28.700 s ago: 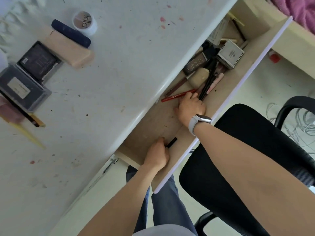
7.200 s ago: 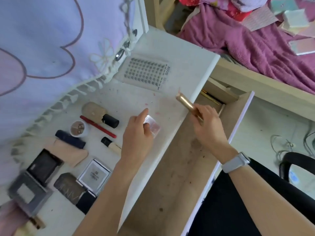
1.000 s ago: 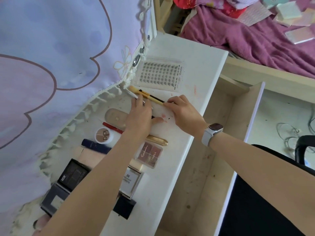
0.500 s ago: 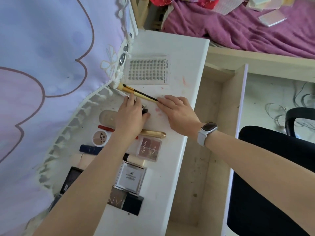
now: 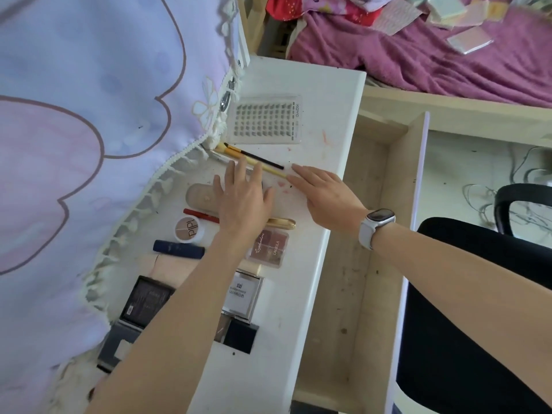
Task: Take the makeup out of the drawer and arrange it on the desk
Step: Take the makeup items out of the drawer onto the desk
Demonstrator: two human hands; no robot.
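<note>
Home bedroom. Bed [image 5: 433,55] with purple blanket [image 5: 388,64] right beside white desk [image 5: 313,264]; makeup [image 5: 268,249] laid out on desk; pastel cloth [image 5: 89,115] hanging alongside; black chair [image 5: 478,324] at open drawer [image 5: 352,294].

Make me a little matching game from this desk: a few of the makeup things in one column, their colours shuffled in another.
Things:
1. pencil
2. slim tube
3. metal tube
4. eyeshadow palette

Colours:
A. gold
B. pink and brown
C. red
D. dark blue

Pairs: 1-C, 2-D, 3-A, 4-B
</note>
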